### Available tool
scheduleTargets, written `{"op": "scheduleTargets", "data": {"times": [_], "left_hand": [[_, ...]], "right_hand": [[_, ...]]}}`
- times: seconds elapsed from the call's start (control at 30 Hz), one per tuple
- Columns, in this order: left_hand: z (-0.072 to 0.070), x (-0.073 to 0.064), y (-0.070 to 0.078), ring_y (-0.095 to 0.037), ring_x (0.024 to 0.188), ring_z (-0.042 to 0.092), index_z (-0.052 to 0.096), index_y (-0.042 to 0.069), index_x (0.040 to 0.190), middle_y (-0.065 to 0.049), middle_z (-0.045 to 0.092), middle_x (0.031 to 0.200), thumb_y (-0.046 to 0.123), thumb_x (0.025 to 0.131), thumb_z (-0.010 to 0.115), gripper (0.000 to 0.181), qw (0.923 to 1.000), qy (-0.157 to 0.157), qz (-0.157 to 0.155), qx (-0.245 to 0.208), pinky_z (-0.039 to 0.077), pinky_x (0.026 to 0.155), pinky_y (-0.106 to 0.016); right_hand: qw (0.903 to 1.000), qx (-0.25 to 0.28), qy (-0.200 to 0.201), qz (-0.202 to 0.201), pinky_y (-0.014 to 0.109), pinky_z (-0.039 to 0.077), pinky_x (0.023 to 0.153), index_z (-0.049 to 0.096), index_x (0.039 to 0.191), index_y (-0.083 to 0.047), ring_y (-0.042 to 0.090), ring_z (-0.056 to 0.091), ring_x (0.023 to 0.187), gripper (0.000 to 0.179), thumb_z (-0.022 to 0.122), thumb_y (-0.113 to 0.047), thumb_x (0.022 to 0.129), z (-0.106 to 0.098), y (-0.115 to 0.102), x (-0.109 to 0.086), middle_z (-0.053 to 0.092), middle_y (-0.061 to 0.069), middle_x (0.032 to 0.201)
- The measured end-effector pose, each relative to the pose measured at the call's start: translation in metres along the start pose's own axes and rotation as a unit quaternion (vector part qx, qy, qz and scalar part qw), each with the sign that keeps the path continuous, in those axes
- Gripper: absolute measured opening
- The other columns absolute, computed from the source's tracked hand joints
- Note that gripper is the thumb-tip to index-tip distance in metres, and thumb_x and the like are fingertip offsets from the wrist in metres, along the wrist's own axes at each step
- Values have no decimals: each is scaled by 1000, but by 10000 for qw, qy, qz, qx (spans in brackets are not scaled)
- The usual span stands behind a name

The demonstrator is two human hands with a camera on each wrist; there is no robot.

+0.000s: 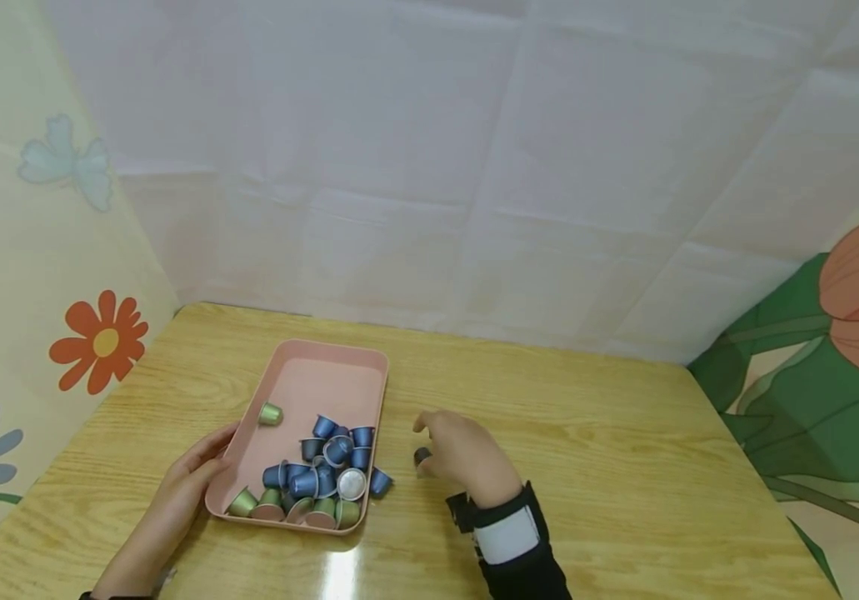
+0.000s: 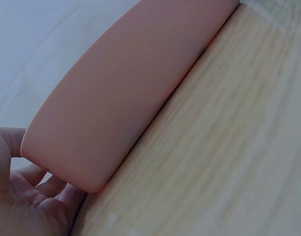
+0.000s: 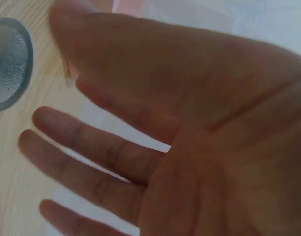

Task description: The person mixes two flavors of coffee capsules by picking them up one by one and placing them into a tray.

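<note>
A pink tray (image 1: 324,383) lies on the table, with blue, green and dark coffee capsules (image 1: 314,481) heaped toward its near right corner. My left hand (image 1: 189,483) grips the tray's left side near the front; in the left wrist view the thumb and fingers of that hand (image 2: 37,196) are at the tray's corner (image 2: 106,103). To the right of the tray, my right hand (image 1: 466,458) hovers by a dark coffee capsule (image 1: 422,456). The right wrist view has its fingers (image 3: 91,147) spread, apart from a capsule's silver lid (image 3: 10,64).
One blue capsule (image 1: 380,483) is just outside the tray's right wall. A lone green capsule (image 1: 271,414) lies by the tray's left wall. Behind the wooden table (image 1: 586,433) hangs a white cloth (image 1: 436,167), and flower-printed sheets stand at both sides.
</note>
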State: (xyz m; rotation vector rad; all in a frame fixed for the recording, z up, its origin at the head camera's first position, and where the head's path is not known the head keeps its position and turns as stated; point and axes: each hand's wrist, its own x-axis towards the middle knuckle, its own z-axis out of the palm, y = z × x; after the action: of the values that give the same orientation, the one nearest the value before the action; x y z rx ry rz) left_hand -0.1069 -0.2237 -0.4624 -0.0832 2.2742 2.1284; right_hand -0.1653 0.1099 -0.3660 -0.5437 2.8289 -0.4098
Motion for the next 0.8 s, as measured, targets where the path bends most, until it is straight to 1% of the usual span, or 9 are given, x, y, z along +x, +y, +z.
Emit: {"op": "scheduleTargets", "data": {"times": [0.13, 0.23, 0.3, 0.37, 0.43, 0.63, 0.8], "left_hand": [[0, 0, 0, 26, 102, 40, 27, -8, 144, 39, 44, 110, 26, 96, 50, 63, 10000, 2, 2, 60, 40, 82, 2], [0, 0, 0, 26, 102, 39, 27, -8, 144, 39, 44, 111, 26, 96, 50, 63, 10000, -7, -24, 78, 40, 82, 2], [0, 0, 0, 26, 103, 40, 27, -8, 144, 39, 44, 111, 26, 96, 50, 63, 10000, -8, -27, 51, 40, 82, 2], [0, 0, -1, 26, 102, 40, 27, -8, 144, 39, 44, 111, 25, 96, 50, 63, 10000, -4, -28, 31, 40, 82, 2], [0, 0, -1, 26, 102, 40, 27, -7, 144, 39, 45, 111, 25, 96, 50, 63, 10000, -5, -37, 25, 40, 82, 2], [-1, 0, -2, 25, 103, 40, 28, -6, 145, 38, 44, 112, 25, 96, 50, 62, 10000, -6, -69, 55, 40, 82, 2], [-1, 0, -1, 25, 103, 40, 28, -6, 145, 39, 44, 112, 25, 96, 50, 62, 10000, -7, -41, 45, 39, 82, 2]], "right_hand": [[9997, 113, -119, 185, 43, 53, 78, 65, 114, -9, 21, 60, 86, 47, 78, -18, 70, 2, 4, 2, 70, 10, 101], [9997, 135, -131, 141, 42, 53, 76, 67, 111, -9, 18, 58, 78, 43, 78, -17, 70, 5, 7, 4, 70, 8, 92], [9997, 150, -137, 118, 41, 53, 75, 69, 108, -9, 16, 56, 75, 40, 78, -16, 70, 8, 8, 6, 70, 7, 90], [9997, 173, -164, 103, 41, 53, 75, 70, 105, -9, 16, 57, 75, 37, 78, -17, 70, 10, 8, 8, 71, 7, 91], [9997, 144, -167, 79, 42, 53, 76, 71, 102, -8, 17, 58, 78, 35, 78, -17, 70, 13, 9, 9, 72, 8, 95], [10000, -7, -95, 30, 42, 54, 79, 71, 99, -8, 19, 61, 85, 31, 78, -16, 70, 17, 11, 12, 73, 9, 100], [9999, -100, 1, -54, 40, 54, 76, 71, 97, -7, 18, 61, 82, 29, 78, -17, 70, 17, 10, 13, 73, 9, 98]]}}
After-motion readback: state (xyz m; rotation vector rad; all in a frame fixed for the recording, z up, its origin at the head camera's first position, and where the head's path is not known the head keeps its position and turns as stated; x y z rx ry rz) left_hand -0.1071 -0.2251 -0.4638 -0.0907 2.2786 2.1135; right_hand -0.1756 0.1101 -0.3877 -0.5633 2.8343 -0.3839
